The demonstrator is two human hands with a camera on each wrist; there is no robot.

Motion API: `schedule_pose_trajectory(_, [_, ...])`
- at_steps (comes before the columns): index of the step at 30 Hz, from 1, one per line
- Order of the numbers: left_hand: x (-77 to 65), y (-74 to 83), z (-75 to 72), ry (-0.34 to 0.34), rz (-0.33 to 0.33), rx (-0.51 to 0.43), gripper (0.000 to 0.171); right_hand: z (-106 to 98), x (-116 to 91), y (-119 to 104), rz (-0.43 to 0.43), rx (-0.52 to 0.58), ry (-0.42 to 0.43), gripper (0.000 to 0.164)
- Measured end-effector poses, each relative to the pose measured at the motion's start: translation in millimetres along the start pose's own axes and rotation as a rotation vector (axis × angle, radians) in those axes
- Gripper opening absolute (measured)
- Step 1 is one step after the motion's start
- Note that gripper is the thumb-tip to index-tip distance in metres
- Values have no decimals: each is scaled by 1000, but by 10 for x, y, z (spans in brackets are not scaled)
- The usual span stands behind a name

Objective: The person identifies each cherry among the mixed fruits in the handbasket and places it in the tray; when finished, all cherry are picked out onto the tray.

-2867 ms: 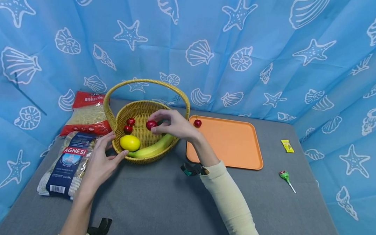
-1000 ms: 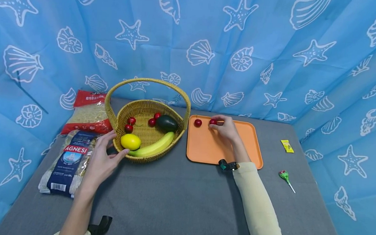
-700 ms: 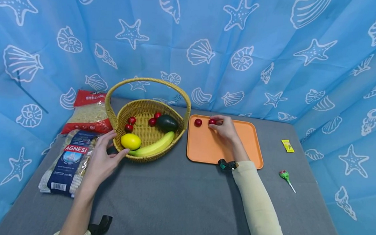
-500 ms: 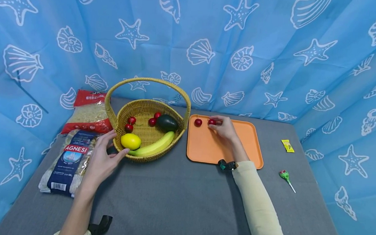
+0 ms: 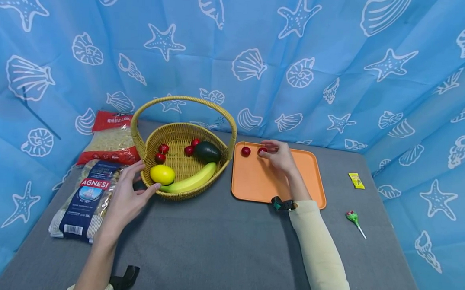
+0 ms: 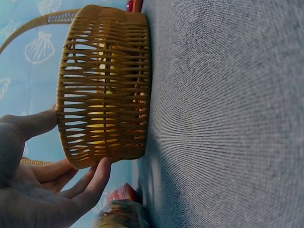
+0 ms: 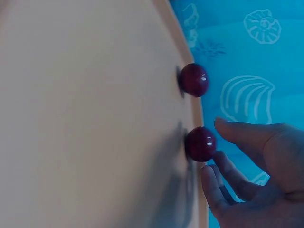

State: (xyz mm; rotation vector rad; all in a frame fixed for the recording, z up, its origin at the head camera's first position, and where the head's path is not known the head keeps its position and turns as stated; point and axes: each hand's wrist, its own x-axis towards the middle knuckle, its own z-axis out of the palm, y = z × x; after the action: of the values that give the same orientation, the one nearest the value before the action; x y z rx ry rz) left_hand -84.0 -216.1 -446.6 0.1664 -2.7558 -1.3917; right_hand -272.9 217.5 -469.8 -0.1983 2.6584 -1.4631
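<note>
My left hand (image 5: 130,197) holds the near left side of the wicker basket (image 5: 183,197), thumb at the rim and fingertips against the woven wall (image 6: 102,95). Inside the basket lie a lemon (image 5: 162,175), a banana (image 5: 192,181), an avocado (image 5: 207,152) and several cherries (image 5: 160,158). Over the orange tray (image 5: 270,181), my right hand (image 5: 281,157) is beside a cherry (image 7: 200,144); thumb and fingers stand apart around it, and in the right wrist view a gap shows at the thumb. A second cherry (image 7: 194,80) sits near it by the tray's far edge.
Two pasta bags, one red (image 5: 109,139) and one blue (image 5: 86,201), lie left of the basket. Right of the tray are a yellow wrapped candy (image 5: 356,180) and a green lollipop (image 5: 353,217). A blue shell-patterned curtain (image 5: 258,90) hangs behind the table.
My right hand has carried a cherry from the basket to the tray, set it right of the other cherry, and spread its fingers from it. My left hand has stayed on the basket.
</note>
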Motion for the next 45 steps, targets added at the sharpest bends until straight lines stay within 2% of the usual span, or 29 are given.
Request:
schedule_pose_trajectory(5, [0, -1, 12, 3, -1, 4, 79, -56, -88, -39, -48, 13, 12, 41])
schedule_pose_trajectory(10, [-2, 0, 9, 4, -4, 3, 78, -116, -197, -154, -100, 71, 5, 40])
schedule_pose_trajectory(17, [1, 7, 7, 5, -3, -1, 77, -173, -409, -497, -195, 148, 21, 35])
schedule_pose_trajectory(22, [3, 2, 12, 6, 0, 3, 77, -141, -595, -743, -260, 217, -1, 33])
schedule_pose_trajectory(29, [3, 1, 7, 2, -5, 1, 78, -83, -800, -1045, -382, 257, -6, 30])
schedule_pose_trajectory(36, [10, 19, 6, -2, -17, -4, 78, 101, -881, -1266, -467, 283, -104, 26])
schedule_pose_trajectory(45, [4, 20, 11, 0, -15, -4, 78, 575, -713, -1441, -492, 245, -252, 27])
